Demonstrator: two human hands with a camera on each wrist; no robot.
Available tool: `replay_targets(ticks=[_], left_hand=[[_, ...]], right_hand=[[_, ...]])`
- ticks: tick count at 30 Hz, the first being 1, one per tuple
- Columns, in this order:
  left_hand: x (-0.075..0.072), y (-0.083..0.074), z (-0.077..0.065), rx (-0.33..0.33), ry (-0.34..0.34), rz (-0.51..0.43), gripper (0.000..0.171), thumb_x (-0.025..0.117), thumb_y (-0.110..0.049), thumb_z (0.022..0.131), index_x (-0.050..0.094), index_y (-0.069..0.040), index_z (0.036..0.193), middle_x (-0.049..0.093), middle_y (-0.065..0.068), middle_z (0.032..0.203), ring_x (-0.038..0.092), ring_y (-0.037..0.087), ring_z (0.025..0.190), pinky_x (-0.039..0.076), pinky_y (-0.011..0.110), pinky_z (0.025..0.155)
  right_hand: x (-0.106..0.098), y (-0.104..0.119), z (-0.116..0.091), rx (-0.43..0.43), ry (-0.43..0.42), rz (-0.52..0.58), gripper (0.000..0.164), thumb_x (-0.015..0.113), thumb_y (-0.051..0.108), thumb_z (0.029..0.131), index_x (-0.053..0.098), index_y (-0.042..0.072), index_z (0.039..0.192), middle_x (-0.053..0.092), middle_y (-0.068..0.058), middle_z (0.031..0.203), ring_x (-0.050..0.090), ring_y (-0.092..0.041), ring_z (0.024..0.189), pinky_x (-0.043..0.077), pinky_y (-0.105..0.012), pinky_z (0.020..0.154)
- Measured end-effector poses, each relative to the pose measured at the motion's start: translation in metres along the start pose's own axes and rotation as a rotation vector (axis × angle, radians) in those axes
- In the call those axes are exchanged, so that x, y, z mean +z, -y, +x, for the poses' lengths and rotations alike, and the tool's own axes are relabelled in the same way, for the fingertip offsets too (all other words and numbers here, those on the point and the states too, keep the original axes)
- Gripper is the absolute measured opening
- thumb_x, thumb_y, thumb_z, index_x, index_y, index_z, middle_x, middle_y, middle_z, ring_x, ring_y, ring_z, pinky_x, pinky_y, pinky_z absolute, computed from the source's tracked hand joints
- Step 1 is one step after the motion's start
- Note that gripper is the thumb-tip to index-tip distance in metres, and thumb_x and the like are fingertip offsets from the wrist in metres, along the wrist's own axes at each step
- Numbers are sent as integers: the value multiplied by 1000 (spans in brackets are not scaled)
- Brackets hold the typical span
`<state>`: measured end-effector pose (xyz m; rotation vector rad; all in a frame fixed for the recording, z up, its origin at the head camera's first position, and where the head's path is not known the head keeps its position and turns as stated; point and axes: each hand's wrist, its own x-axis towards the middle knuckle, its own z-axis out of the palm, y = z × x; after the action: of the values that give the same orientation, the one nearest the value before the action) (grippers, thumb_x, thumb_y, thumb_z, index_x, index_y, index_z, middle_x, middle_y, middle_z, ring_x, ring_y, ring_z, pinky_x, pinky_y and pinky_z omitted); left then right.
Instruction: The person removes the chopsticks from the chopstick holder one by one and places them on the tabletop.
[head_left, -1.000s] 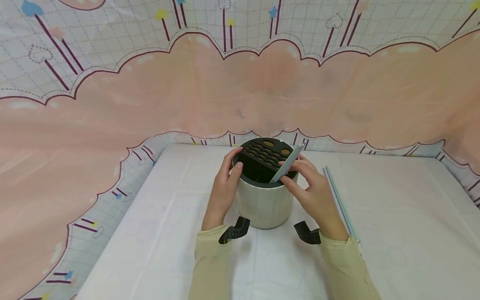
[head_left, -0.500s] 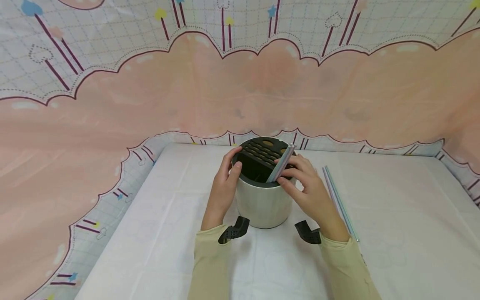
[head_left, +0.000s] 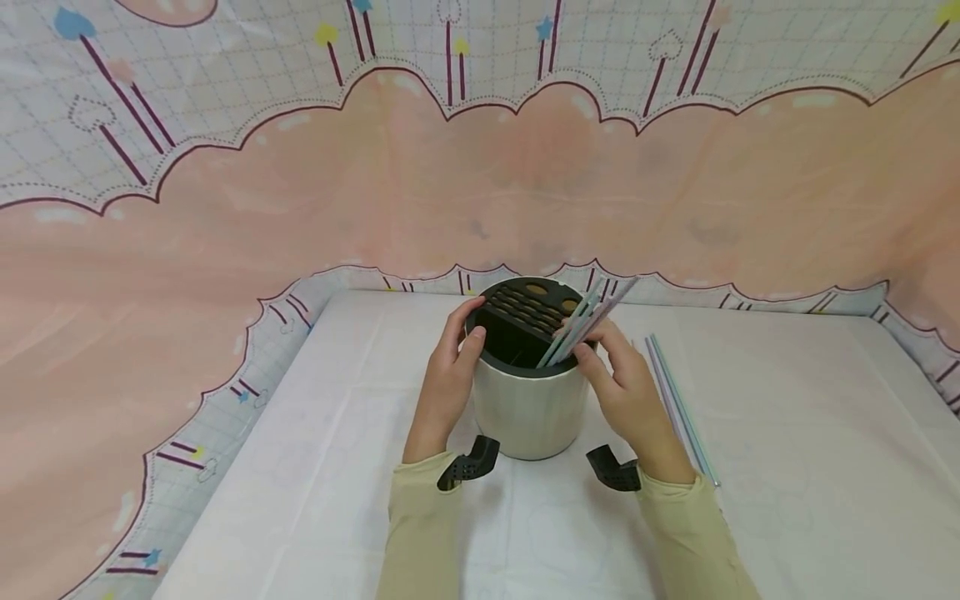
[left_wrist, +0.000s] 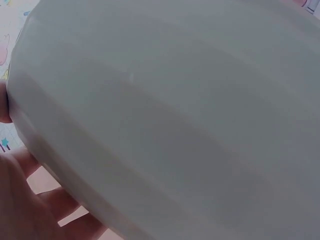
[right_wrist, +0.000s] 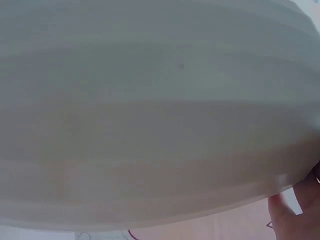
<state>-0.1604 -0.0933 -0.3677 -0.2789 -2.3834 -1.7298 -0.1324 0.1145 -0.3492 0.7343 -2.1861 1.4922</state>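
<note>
Currently: sticks [head_left: 583, 329] in pot [head_left: 528, 412], slanting up rightward; right hand [head_left: 627, 387] nearer, at their side, grasp unclear; left hand [head_left: 447, 375] gripping pot.

The pot [head_left: 528, 417] is finished smooth and faintly glossy, its black insert [head_left: 523, 308] seemingly moulded in plastic, and 2 near sleeves [head_left: 423, 529] are made of matt cloth.

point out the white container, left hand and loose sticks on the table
White container [head_left: 529, 414]: head view, front wall
Left hand [head_left: 447, 382]: head view, its middle
Loose sticks [head_left: 683, 407]: head view, middle of one
</note>
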Motion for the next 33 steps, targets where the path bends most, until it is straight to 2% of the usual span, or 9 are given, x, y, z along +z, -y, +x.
replay_targets(ticks=[4,6,10,12,14,17,20,28,33], left_hand=[[0,1,0,5,0,-9,39,37,-48,91,35,-44,130,30,-20,137,26,16,128,25,51,100],[0,1,0,6,-1,-10,39,37,-48,91,35,-44,130,30,-20,137,26,16,128,25,51,100],[1,3,1,7,1,-9,39,37,-48,91,35,-44,130,31,-19,137,27,16,128,25,51,100],[1,4,1,10,1,-10,39,37,-47,91,35,-44,130,31,-19,137,27,17,128,25,51,100],[0,5,2,14,2,-13,39,37,-47,92,35,-43,130,31,-19,137,27,17,128,25,51,100],[0,6,3,16,4,-13,39,37,-47,92,35,-43,131,30,-19,137,26,17,128,25,51,100],[1,5,3,15,4,-12,39,37,-46,92,35,-43,131,30,-19,137,26,17,128,25,51,100],[1,2,2,1,2,-12,40,37,-47,91,35,-43,131,30,-19,137,26,16,128,25,50,100],[1,0,2,1,0,-12,40,37,-47,91,35,-43,131,30,-20,137,26,16,128,25,50,100]], right_hand=[[-1,-11,-4,6,-73,64,15,41,6,94,51,0,104,56,-9,108,33,-21,126,24,-40,104],[0,-11,-4,-30,-109,134,15,39,4,94,48,-4,102,56,-10,104,33,-25,126,20,-40,105],[-2,-5,1,-140,-190,340,15,31,-5,93,43,-13,99,57,-15,94,50,-30,107,23,-43,103],[-4,-3,4,-196,-242,458,16,27,-8,92,40,-15,98,56,-21,90,54,-32,95,27,-47,100],[-7,-4,5,-220,-294,573,16,27,-7,93,39,-15,98,55,-25,89,56,-33,91,34,-47,95],[-11,-8,5,-207,-368,728,16,29,-3,94,40,-13,100,53,-27,89,58,-36,85,44,-45,85],[-15,-11,5,-164,-426,823,15,32,-2,94,40,-12,102,52,-27,90,58,-37,83,49,-44,76],[-32,-18,6,-125,-541,998,16,38,1,93,40,-12,104,51,-26,90,57,-37,81,51,-42,69],[-45,-21,5,-122,-597,1042,20,41,2,93,39,-14,103,50,-27,90,57,-37,78,52,-42,67]])
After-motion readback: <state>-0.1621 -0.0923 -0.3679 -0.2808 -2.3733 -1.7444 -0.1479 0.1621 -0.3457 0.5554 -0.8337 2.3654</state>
